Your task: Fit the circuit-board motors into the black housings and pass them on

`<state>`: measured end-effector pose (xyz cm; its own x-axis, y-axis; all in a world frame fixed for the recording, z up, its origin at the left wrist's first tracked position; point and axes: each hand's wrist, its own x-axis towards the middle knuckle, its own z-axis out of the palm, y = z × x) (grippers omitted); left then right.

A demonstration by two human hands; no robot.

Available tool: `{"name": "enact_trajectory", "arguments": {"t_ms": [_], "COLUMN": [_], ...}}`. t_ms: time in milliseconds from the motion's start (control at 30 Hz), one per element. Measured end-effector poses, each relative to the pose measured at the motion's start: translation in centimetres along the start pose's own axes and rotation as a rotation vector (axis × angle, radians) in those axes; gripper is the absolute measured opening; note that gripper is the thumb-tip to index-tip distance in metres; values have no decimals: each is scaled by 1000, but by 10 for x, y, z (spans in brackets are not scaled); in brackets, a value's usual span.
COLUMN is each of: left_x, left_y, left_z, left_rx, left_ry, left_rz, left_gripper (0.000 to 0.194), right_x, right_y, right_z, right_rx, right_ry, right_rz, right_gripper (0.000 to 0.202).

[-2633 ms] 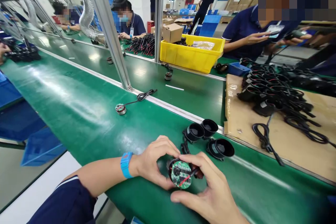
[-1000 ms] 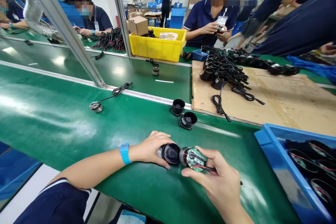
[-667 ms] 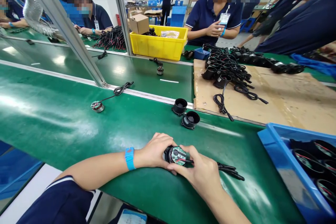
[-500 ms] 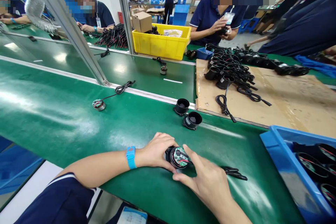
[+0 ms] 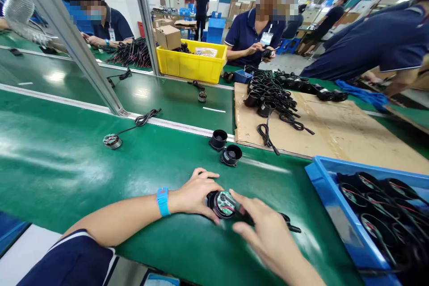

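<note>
Low over the green bench top, my left hand (image 5: 196,194) is closed around the side of a round black housing (image 5: 212,205), which is tilted toward me. A motor with a round green circuit board (image 5: 224,204) and red wires sits in its mouth. My right hand (image 5: 268,228) is to the right of it, fingers spread and slightly blurred. Its index fingertip is at the board's upper right edge, and the thumb stands apart from the housing. A bundled black cable (image 5: 290,223) shows beyond the right hand, partly hidden by it.
Two black housings (image 5: 231,155) stand farther back. A wired motor (image 5: 112,141) lies at left. At right is a blue bin (image 5: 338,214) of housings. Behind are cardboard (image 5: 311,125) bearing cabled housings, a yellow crate (image 5: 191,65), a metal post (image 5: 77,49) and co-workers.
My right thumb has come away from the housing and the right hand has opened wider. My left hand keeps its hold. The view has turned right, showing more of the blue bin.
</note>
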<state>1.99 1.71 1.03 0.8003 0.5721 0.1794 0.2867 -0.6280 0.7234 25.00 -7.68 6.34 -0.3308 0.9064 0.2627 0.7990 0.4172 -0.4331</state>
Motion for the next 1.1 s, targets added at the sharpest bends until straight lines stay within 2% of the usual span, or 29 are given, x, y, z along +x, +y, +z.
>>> {"name": "enact_trajectory", "arguments": {"t_ms": [100, 133, 200, 267, 333, 400, 533, 667, 733, 800, 867, 900, 933, 1000, 1067, 1100], "left_x": [3, 4, 9, 13, 17, 20, 28, 44, 55, 62, 64, 63, 61, 55, 54, 56], "left_y": [11, 17, 29, 41, 50, 58, 64, 60, 56, 53, 48, 46, 43, 34, 23, 16], "left_z": [-9, -13, -21, -28, -34, -38, -39, -36, -35, -35, -35, -35, -35, -37, -44, -49], "left_rx": [6, 7, 11, 20, 36, 58, 99, 102, 90, 63, 30, 9, -15, -52, -51, -41], "left_ry": [2, 5, 21, 39, 47, 49, 33, -3, 10, 57, 130, 171, 209, 277, 365, 424], "left_rz": [92, 121, 160, 188, 216, 245, 291, 276, 260, 240, 191, 151, 109, 47, 24, 22], "left_gripper": [70, 69, 67, 63, 61, 59, 56, 55, 58, 73, 89, 92, 90, 79, 69, 65], "right_x": [1, 0, -2, -5, -8, -8, -6, -2, -1, 1, 3, 5, 6, 10, 12, 12], "right_y": [29, 37, 45, 42, 30, 16, 2, 4, 9, 15, 28, 36, 46, 67, 86, 92], "right_z": [-19, -23, -25, -20, -13, -7, -2, -4, -5, -3, 2, 7, 11, 21, 28, 30], "right_rx": [288, 318, 318, 328, 366, 402, 373, 299, 284, 305, 369, 399, 419, 414, 376, 361], "right_ry": [-126, -154, -224, -252, -203, -123, 86, 244, 312, 442, 596, 621, 600, 455, 330, 312], "right_rz": [168, 192, 173, 94, 19, -37, -82, -46, 6, 85, 217, 300, 379, 503, 573, 597], "right_gripper": [41, 41, 72, 103, 117, 119, 108, 87, 75, 66, 68, 70, 71, 65, 55, 51]}}
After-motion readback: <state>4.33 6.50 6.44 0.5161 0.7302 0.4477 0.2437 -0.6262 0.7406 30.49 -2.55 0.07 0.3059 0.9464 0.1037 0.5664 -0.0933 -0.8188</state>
